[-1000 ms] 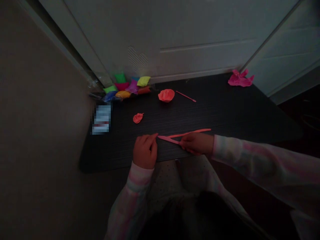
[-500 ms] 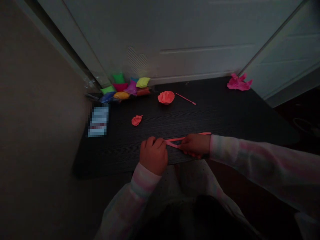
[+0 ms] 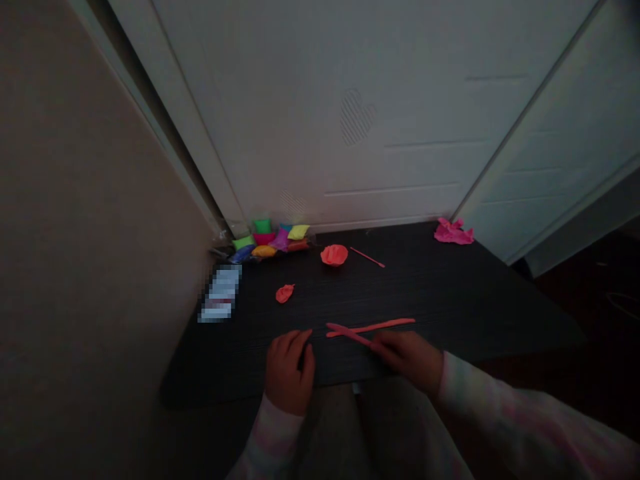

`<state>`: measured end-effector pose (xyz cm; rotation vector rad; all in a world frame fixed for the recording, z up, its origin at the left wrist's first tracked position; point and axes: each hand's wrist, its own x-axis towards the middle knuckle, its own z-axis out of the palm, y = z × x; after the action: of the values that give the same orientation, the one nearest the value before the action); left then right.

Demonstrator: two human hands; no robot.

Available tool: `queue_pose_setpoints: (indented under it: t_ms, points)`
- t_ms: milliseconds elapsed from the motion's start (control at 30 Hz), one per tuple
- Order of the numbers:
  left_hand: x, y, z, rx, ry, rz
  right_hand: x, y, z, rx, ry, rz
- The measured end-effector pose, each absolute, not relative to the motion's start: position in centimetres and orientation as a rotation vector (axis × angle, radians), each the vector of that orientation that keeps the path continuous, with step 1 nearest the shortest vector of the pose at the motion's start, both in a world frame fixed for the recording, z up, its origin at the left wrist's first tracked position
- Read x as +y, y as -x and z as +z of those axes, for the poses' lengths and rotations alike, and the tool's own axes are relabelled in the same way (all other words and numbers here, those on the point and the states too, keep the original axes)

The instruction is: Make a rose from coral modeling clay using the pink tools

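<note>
Two thin strips of coral-red modelling clay lie on the dark wood-grain table in a narrow V. The longer strip (image 3: 373,327) lies free, while the shorter strip (image 3: 350,335) runs under my right hand (image 3: 406,359), whose fingers cover its end. My left hand (image 3: 289,372) rests on the table near the front edge, holding nothing, its fingertips a little apart from the strips. Further back lie a coral clay bowl shape (image 3: 334,255), a thin clay stick (image 3: 367,257) and a small clay scrap (image 3: 285,293).
Several coloured clay packets (image 3: 270,241) are piled in the table's far left corner, near a blurred card (image 3: 220,293). A crumpled pink wrapper (image 3: 453,233) lies at the far right corner. A white door and a wall (image 3: 100,200) bound the table.
My left hand has moved left and let go of the strips. My right hand has moved toward me. The view has tilted upward, so the table sits lower in the picture.
</note>
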<state>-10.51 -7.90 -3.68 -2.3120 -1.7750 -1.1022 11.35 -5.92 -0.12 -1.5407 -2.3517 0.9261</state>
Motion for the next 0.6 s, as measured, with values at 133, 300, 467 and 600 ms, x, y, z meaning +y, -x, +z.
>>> queue_pose_setpoints:
  t_ms: [133,300,467,600]
  points:
    - [-6.9,10.2,-4.1,-1.808,2.375,-1.032,-5.1,-17.3,-2.0,-2.055,1.846,0.487]
    - [-5.8,8.9,-4.4,-1.965,2.439,-0.852,-3.8,-21.8,-4.5,-1.991,1.952,-0.057]
    - [-5.4,8.7,-4.3,-1.997,2.449,-0.803,-3.9,-20.3,-4.6,-2.004,1.816,-0.222]
    - [-5.3,8.6,-4.2,-2.034,2.46,-0.814,-4.6,-18.8,-4.2,-2.109,1.652,-0.18]
